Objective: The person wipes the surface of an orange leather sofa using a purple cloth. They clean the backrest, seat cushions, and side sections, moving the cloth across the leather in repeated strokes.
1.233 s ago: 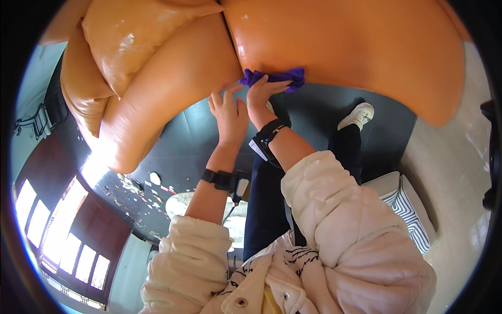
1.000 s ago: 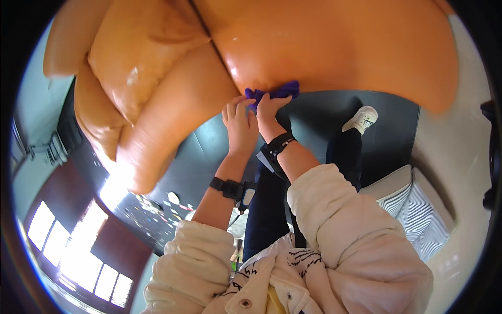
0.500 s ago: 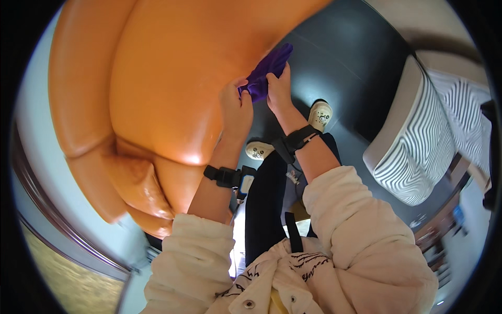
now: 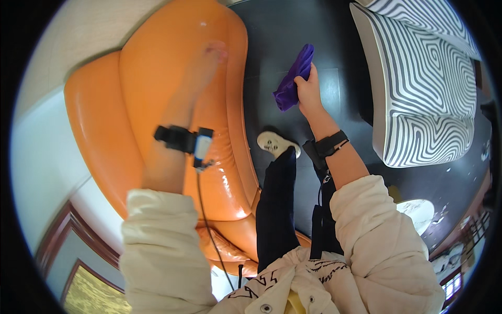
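A purple cloth (image 4: 294, 78), bunched into a long bundle, is gripped in my right hand (image 4: 310, 93) above the dark floor. My thumb lies against its side while its lower end hangs free. Away to the left, my left hand (image 4: 210, 58) is over the seat of the orange leather sofa (image 4: 151, 73). Motion smears its fingers, so I cannot tell their shape or whether they touch the leather. The cloth is no longer between both hands.
A black-and-white patterned armchair (image 4: 418, 94) stands on the right. Dark tiled floor (image 4: 334, 31) runs between it and the sofa. A cable (image 4: 206, 220) hangs from the black band (image 4: 178, 138) on my left wrist. A round white object (image 4: 418, 214) is at the lower right.
My left hand has let go of the purple cloth and moved left over the sofa. My right hand keeps the cloth, now farther right. The view has turned, with more sofa edge and armchair showing.
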{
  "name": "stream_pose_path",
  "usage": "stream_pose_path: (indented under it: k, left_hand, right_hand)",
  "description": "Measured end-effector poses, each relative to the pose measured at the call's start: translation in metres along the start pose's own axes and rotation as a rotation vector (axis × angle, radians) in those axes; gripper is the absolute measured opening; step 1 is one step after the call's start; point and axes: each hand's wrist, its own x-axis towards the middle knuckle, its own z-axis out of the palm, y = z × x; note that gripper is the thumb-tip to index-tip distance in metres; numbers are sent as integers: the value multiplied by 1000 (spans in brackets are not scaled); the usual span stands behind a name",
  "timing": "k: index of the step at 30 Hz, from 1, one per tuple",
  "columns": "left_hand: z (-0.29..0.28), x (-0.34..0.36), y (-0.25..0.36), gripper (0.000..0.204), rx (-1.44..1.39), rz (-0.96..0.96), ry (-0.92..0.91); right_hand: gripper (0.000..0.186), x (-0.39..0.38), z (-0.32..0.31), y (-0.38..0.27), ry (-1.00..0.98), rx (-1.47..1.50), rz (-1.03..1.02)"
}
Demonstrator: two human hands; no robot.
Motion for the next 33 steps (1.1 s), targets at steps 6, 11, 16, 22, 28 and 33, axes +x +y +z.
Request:
stream_pose_path:
  k: [6, 11, 16, 22, 28, 33]
  left_hand:
    - [-47, 99, 42, 33, 389, 270, -103]
    - [-15, 90, 2, 32, 808, 410, 95]
    - [3, 96, -60, 32, 619, 393, 266]
    - [43, 162, -125, 39, 813, 605, 633]
    - [81, 195, -151, 41, 1148, 416, 886]
    - [87, 192, -153, 40, 1372, 309, 880]
  right_hand:
    - [62, 2, 7, -11, 35, 39, 5]
    - [64, 28, 51, -6, 9, 51, -48]
    - [64, 89, 106, 39, -65, -37, -141]
    - [55, 189, 154, 96, -292, -246, -390]
    - [55, 277, 166, 138, -616, -278, -459]
    - [56, 355, 171, 177, -573, -350, -623]
